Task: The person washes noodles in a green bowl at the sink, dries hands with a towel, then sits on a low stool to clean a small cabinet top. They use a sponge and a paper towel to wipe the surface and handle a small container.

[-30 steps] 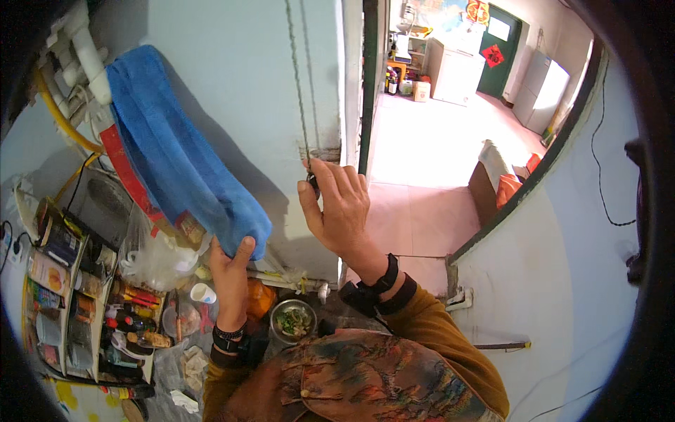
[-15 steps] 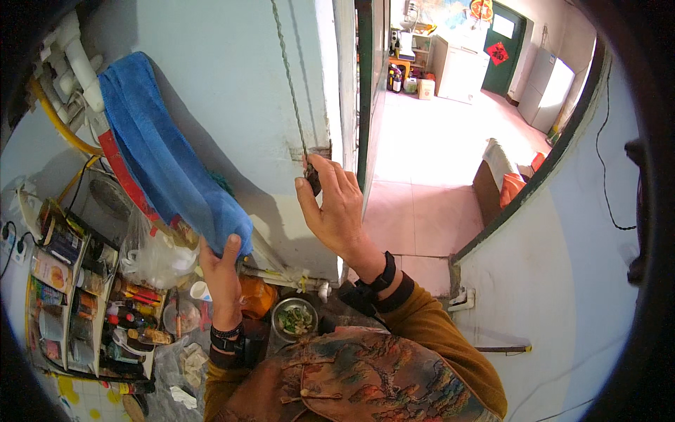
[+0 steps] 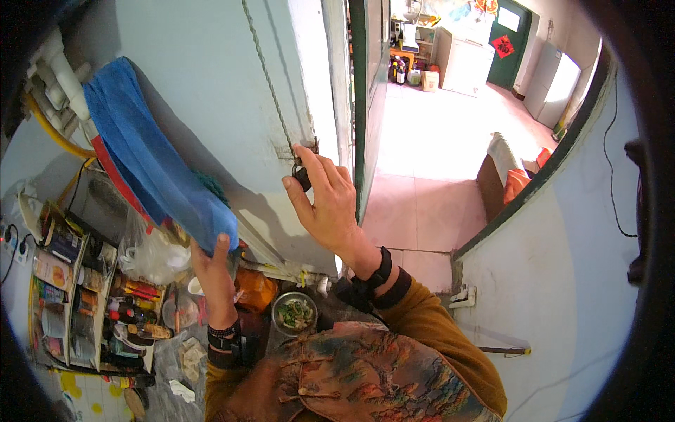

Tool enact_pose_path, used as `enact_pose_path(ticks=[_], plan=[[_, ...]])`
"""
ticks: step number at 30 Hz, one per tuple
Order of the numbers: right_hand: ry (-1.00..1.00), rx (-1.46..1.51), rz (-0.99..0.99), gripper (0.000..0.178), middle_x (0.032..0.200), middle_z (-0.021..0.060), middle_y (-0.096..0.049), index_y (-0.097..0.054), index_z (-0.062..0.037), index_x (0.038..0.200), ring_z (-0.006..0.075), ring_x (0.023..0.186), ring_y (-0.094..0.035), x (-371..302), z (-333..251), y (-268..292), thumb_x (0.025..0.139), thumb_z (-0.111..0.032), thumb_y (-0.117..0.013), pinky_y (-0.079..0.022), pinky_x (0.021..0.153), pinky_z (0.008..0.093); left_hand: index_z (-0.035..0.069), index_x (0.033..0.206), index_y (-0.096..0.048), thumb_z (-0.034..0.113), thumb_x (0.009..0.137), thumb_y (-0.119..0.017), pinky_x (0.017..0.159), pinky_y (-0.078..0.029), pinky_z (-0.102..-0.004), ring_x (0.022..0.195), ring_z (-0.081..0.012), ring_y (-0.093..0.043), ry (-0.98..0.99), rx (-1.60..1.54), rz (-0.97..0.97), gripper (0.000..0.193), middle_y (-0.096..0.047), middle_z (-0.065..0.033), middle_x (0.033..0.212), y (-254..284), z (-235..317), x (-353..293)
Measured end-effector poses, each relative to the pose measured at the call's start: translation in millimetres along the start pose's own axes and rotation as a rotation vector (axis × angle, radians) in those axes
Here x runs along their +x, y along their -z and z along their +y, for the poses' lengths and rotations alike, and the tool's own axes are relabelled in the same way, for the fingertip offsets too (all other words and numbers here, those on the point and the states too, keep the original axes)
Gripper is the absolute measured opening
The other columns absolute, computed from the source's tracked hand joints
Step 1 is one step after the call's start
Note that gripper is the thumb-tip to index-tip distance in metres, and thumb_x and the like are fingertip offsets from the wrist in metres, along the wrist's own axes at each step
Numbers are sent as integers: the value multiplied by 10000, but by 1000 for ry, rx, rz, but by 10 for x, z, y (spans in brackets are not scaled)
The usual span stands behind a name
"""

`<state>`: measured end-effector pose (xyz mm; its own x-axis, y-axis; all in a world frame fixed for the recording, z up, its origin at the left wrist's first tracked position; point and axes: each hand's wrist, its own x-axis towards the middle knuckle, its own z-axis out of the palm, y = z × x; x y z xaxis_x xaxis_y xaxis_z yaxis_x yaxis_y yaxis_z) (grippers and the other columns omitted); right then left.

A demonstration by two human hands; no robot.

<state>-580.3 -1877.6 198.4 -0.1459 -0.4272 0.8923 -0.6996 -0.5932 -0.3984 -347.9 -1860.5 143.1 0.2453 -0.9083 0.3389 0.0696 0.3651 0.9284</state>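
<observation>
A long blue towel [image 3: 151,151] hangs slantwise against the wall at the left, draped from the white pipes. Its lower end is in my left hand [image 3: 213,278], with the thumb on the cloth and the other fingers hidden behind it. In front of the wall's edge, by the doorway, my right hand [image 3: 329,207] is raised to a small dark rounded switch [image 3: 301,177]. This hangs at the bottom of a twisted cord [image 3: 265,63]. My right thumb and forefinger curl around it, while the remaining fingers are bent alongside.
At the lower left stands a rack [image 3: 74,302] of bottles and packets beside a clear plastic bag [image 3: 151,246]. A metal bowl [image 3: 314,325] with chopped greens and an orange container [image 3: 254,290] sit below. A green-framed door [image 3: 365,98] borders a bright tiled room.
The whole view has shifted slightly, so the wall and towel appear further left. Both hands keep nearly the same places on the towel and the switch.
</observation>
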Motion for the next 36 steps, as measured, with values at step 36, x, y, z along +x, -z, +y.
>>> enact_pose_path(ticks=[36], plan=[[-30, -73, -148, 447, 991, 150, -687, -560, 17, 1357, 258, 897, -662, -120, -112, -34, 957, -153, -665, -497, 807, 378, -72, 1502, -347, 59, 951, -677, 1040, -436, -314, 1195, -188, -563, 5, -130, -40, 656, -542, -147, 1378, 234, 6, -254]])
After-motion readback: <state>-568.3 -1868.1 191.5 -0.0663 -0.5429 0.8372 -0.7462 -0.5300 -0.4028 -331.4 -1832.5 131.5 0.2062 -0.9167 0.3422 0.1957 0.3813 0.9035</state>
